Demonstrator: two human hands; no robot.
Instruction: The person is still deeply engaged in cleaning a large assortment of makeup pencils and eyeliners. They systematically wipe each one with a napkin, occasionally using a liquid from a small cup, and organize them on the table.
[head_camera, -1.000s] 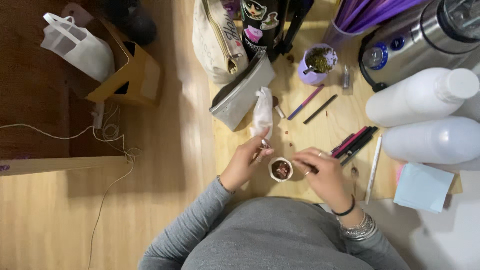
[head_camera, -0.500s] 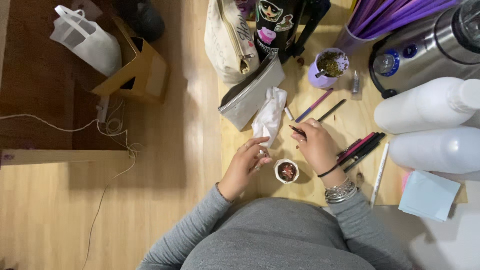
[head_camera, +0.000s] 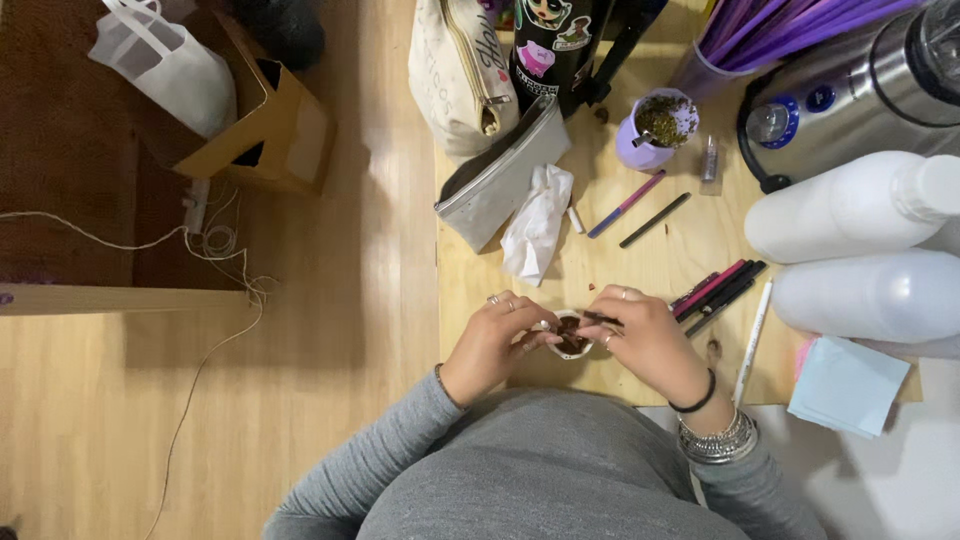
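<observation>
A small white cup (head_camera: 567, 338) with dark brown contents sits near the front edge of the wooden table (head_camera: 660, 262). My left hand (head_camera: 497, 340) grips the cup from the left side, fingers curled on its rim. My right hand (head_camera: 645, 335) is at the cup's right side and pinches a thin dark stick (head_camera: 603, 318) whose tip lies over the cup. A crumpled white tissue (head_camera: 537, 222) lies on the table just behind the cup.
Behind lie a grey zip pouch (head_camera: 500, 180), a cloth bag, a lilac cup of dried bits (head_camera: 655, 130), loose pens (head_camera: 715, 287), two big white bottles (head_camera: 850, 210), a steel flask and a blue notepad (head_camera: 845, 385). A cardboard box (head_camera: 265, 125) stands on the floor at left.
My right hand came back from the pens toward the cup with the dark stick. My left hand let go of the tissue, which now lies on the table, and took the cup.
</observation>
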